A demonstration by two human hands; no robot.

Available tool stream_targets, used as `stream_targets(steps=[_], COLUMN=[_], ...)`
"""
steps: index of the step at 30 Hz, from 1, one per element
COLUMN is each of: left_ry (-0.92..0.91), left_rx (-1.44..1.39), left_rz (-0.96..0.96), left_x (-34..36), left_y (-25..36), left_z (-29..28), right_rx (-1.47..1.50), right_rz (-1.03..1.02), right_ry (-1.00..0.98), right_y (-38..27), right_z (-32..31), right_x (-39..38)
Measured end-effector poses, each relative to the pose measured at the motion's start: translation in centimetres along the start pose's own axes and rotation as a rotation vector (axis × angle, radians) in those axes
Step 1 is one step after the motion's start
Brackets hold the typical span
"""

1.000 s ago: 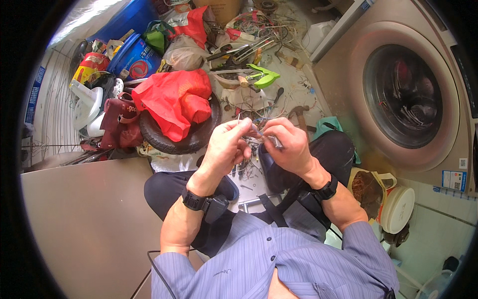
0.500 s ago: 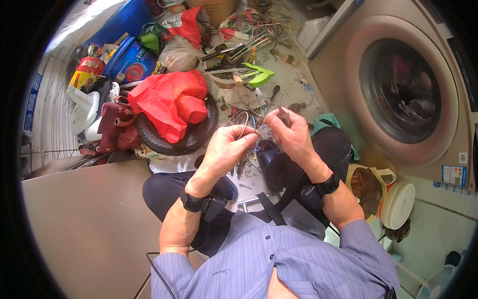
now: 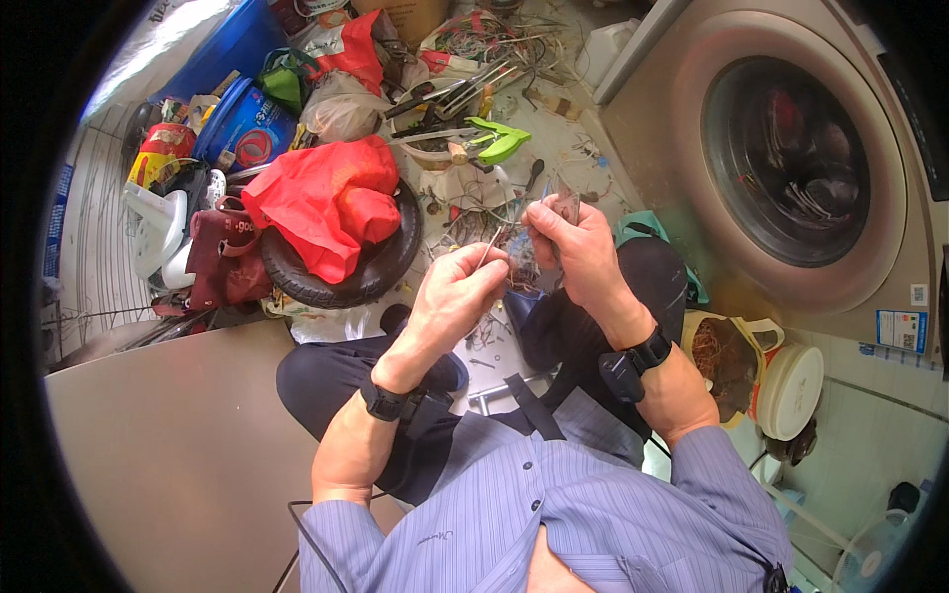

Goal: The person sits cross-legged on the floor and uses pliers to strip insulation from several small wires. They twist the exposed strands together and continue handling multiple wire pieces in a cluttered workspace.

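My left hand (image 3: 460, 296) is closed in a pinch on a thin wire (image 3: 490, 245) that rises from between thumb and fingertips. My right hand (image 3: 578, 257), a little higher and to the right, grips a small greyish metal object (image 3: 565, 204) with its thumb on top; its exact shape is unclear. Thin strands of wire hang in the gap between the hands. Below them lie scattered small bits (image 3: 484, 341) on the pale floor, between my bent dark-trousered legs (image 3: 331, 381).
A tyre (image 3: 297, 282) under red cloth (image 3: 336, 208) lies left ahead, beside buckets (image 3: 242, 133) and bags. Cables (image 3: 494, 40) and tools, including a green clamp (image 3: 499, 138), fill the floor ahead. A washing machine (image 3: 672, 128) stands right, containers (image 3: 791, 395) below it, a metal panel (image 3: 168, 445) left.
My right hand has risen, moving apart from my left and turning so the metal object points upward. My left hand has shifted slightly down and right from its position a second ago.
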State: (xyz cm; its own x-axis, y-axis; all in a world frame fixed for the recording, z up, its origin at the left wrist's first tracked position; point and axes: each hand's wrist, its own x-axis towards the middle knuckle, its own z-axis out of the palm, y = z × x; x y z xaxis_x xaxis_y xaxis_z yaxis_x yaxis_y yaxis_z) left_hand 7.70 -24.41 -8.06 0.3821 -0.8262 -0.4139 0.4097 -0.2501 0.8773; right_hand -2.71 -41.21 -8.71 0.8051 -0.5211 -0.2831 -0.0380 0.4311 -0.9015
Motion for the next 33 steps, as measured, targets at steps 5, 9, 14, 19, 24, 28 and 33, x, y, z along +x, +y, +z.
stream_targets(steps=[5, 9, 14, 19, 24, 28, 33], left_ry=[0.029, 0.077, 0.155, 0.136, 0.144, 0.17, 0.152], left_rx=[0.093, 0.228, 0.354, 0.178, 0.228, 0.339, 0.229], left_rz=[0.027, 0.057, 0.114, 0.028, 0.144, 0.215, 0.199], left_x=[-0.2, -0.1, 0.5, 0.1, 0.2, -0.1, -0.8], left_y=[-0.4, -0.7, -1.5, -1.7, -1.8, -1.6, -1.5], left_z=[0.7, 0.8, 1.5, 1.3, 1.4, 1.5, 2.0], right_rx=[-0.004, -0.037, -0.051, -0.031, 0.027, 0.044, 0.09], right_rz=[0.031, 0.016, -0.004, -0.023, -0.003, -0.028, -0.127], right_ry=[-0.003, -0.006, -0.017, 0.017, 0.011, 0.073, 0.153], right_y=[0.1, 0.1, 0.5, 0.5, 0.4, 0.1, -0.4], right_z=[0.1, 0.3, 0.5, 0.4, 0.0, -1.1, -2.7], right_x=[0.0, -0.1, 0.0, 0.0, -0.1, 0.5, 0.9])
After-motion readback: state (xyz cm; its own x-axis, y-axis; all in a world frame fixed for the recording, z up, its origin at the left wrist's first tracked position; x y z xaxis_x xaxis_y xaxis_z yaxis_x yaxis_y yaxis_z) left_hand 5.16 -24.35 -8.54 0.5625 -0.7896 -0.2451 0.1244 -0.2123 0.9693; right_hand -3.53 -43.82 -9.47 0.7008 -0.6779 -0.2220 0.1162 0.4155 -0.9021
